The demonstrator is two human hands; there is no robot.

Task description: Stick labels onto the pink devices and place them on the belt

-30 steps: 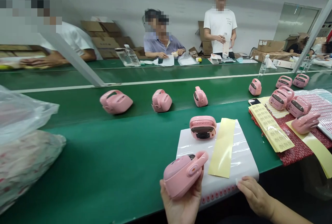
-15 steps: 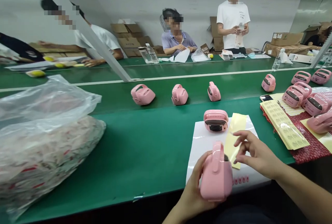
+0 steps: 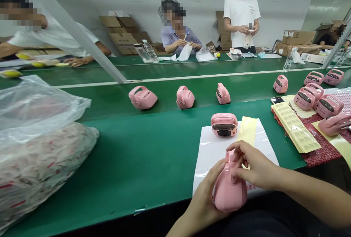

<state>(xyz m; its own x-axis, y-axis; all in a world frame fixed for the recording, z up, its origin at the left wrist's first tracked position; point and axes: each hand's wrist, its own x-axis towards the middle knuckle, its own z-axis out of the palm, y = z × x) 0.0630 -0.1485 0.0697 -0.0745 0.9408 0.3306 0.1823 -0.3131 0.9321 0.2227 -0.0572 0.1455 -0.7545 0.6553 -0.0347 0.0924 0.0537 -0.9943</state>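
Observation:
My left hand [image 3: 204, 189] is wrapped round the side of a pink handled device [image 3: 229, 195], held side-on above the table's front edge. My right hand [image 3: 251, 165] has its fingers curled over the device's handle, with the thumb against its side. Whether anything small is pinched there is hidden. Just beyond, another pink device with a dark front panel [image 3: 224, 124] stands on a white sheet [image 3: 204, 156]. A pale yellow strip [image 3: 248, 129] lies on that sheet, its near end covered by my right hand.
Several pink devices [image 3: 185, 97] stand along the green table [image 3: 137, 149], more at the right [image 3: 308, 96]. Yellow sticker sheets [image 3: 294, 127] lie on red bubble wrap [image 3: 323, 151]. A large filled plastic bag [image 3: 46, 164] sits left. A slanted metal post [image 3: 90, 43] rises from the table; people work opposite.
My right hand has moved left from above the yellow strip onto the device's handle. The view has shifted slightly right. My left hand keeps its hold.

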